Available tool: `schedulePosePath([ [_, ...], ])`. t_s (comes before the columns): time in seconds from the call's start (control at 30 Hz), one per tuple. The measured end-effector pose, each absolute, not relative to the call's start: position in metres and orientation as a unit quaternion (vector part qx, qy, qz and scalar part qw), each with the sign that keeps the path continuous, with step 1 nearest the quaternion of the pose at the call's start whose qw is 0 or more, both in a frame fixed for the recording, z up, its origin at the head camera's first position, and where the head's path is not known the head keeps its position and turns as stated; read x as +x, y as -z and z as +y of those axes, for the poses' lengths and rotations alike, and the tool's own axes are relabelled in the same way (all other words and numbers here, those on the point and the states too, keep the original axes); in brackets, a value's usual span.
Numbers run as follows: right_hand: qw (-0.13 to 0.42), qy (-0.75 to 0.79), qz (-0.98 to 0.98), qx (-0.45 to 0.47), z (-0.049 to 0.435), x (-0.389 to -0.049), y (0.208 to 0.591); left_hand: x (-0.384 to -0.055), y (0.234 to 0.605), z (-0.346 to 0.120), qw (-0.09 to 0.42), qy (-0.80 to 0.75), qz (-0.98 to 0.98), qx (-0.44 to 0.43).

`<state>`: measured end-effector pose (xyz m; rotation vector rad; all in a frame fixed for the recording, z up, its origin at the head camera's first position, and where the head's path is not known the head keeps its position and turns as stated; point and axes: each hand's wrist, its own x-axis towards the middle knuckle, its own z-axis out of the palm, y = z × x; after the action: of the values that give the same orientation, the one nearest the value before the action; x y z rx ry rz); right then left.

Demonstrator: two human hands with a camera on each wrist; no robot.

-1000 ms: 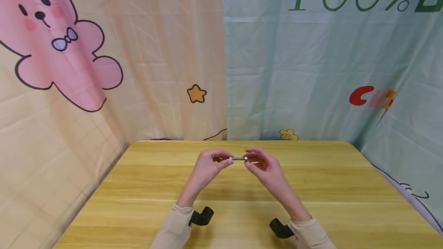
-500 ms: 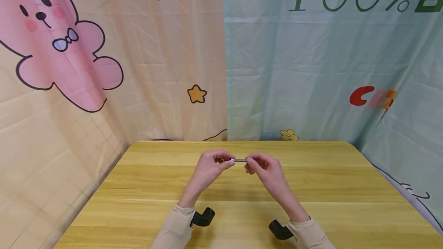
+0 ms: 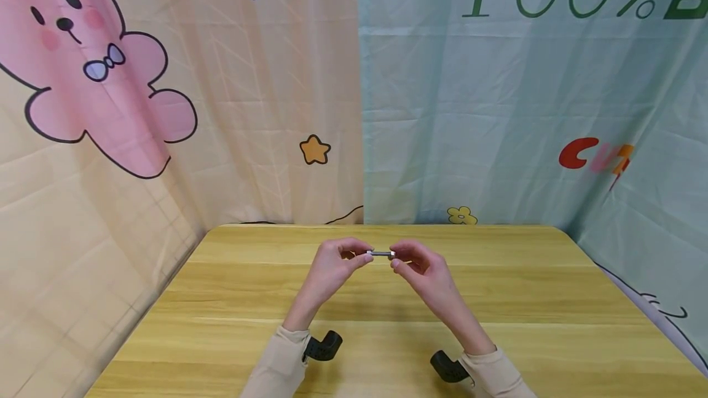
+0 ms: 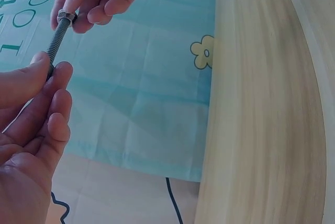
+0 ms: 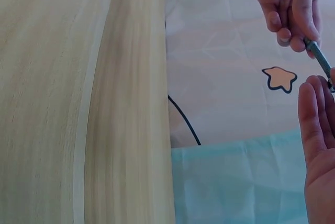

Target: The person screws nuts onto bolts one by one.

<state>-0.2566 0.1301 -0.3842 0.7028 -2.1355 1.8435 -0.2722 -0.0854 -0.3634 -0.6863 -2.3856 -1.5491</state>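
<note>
A grey threaded bolt (image 4: 57,40) is held level between the two hands, above the table. My left hand (image 3: 335,266) pinches one end of it between thumb and fingertips, largely covering that end. At the opposite end sits a shiny metal nut (image 4: 66,17) on the thread. The thumb and fingertips of my right hand (image 3: 423,269) are around this nut; in the left wrist view the thumb touches it. From the right wrist, the bolt (image 5: 320,58) shows partly, its nut end at the frame's edge beside the right fingers.
A wooden table (image 3: 249,300) spreads beneath both hands. Printed curtains (image 3: 420,109) hang behind it and along the sides. Black wrist-worn devices (image 3: 324,346) sit at both sleeve cuffs.
Half a second ago the right fingertips covered the nut end; now they have loosened apart and the nut shows. Both hands rose slightly. The left hand keeps its pinch.
</note>
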Motion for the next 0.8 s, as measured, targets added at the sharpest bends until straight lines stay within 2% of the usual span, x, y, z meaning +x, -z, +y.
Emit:
schedulePosePath([
  [0.5,0.113,-0.638,-0.741,0.178,0.1273,-0.2567,0.3831,-0.2703,0.365,-0.0802,0.107,0.526,-0.808,-0.24],
  [0.8,0.116,-0.608,-0.751,0.227,0.1297,-0.2575,0.3833,-0.2705,0.3634,-0.0816,0.109,0.531,-0.808,-0.233],
])
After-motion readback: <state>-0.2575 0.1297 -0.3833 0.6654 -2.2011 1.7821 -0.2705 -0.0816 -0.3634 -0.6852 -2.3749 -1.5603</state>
